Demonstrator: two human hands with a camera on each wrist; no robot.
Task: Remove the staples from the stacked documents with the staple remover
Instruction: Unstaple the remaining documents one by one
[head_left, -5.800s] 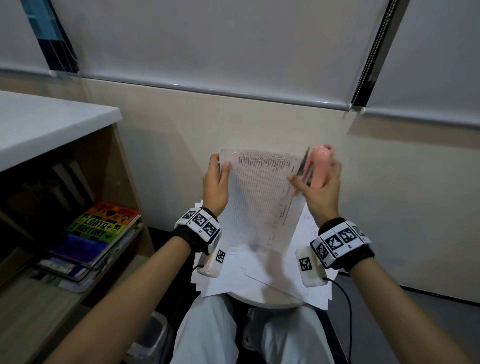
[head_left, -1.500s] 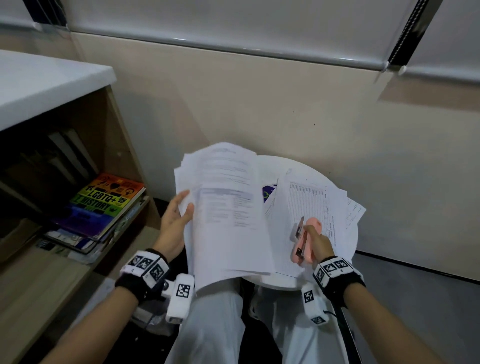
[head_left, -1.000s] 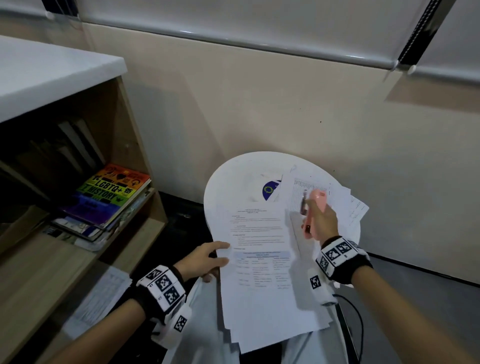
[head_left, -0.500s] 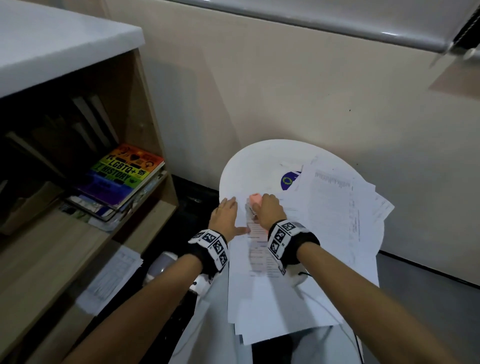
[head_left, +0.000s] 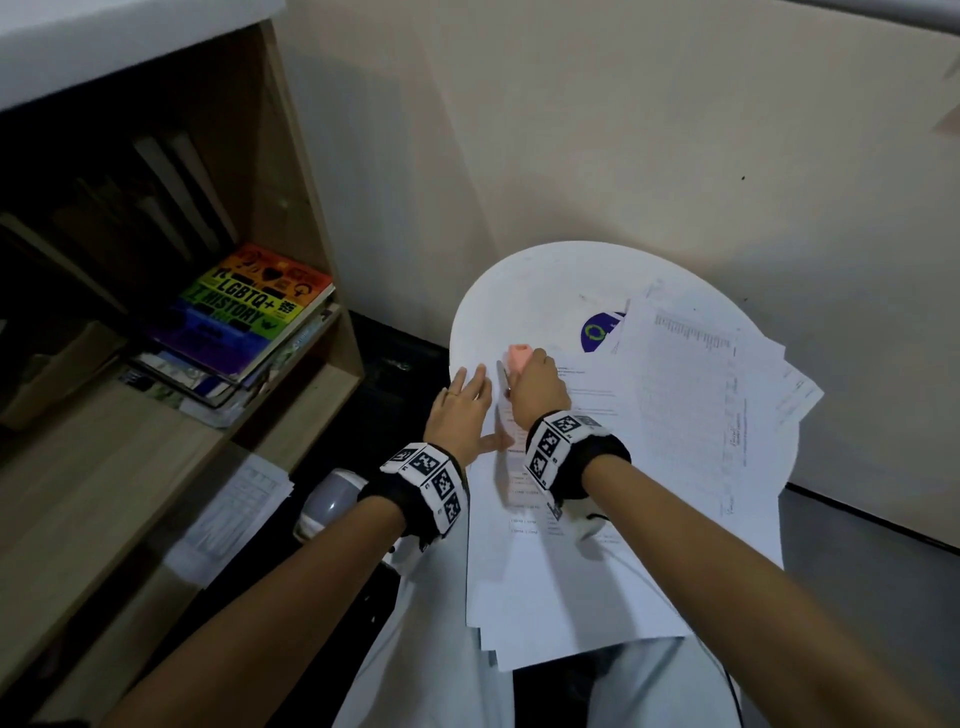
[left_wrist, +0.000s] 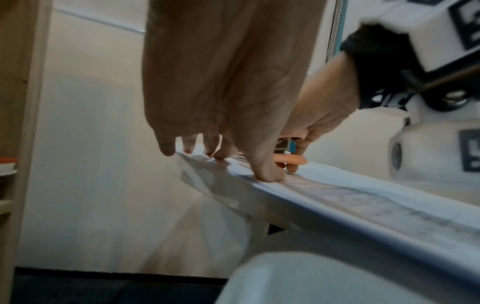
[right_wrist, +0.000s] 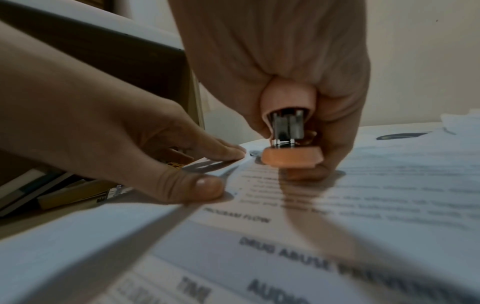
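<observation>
Two hands work at one round white table (head_left: 498, 301). One pink staple remover (head_left: 518, 356) is in view. Two spreads of papers (head_left: 701, 415) lie there; the sheets overlap too much to count.

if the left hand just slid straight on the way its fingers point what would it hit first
Probably nothing soon: the left hand lies flat on the top document, fingers pointing across bare round table toward the wall. Depth unclear.

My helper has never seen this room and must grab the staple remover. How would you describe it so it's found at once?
Find the round white table by the wall. On its near-left stack of papers, the right hand grips the staple remover: the only pink plastic thing there, with metal jaws.
</observation>
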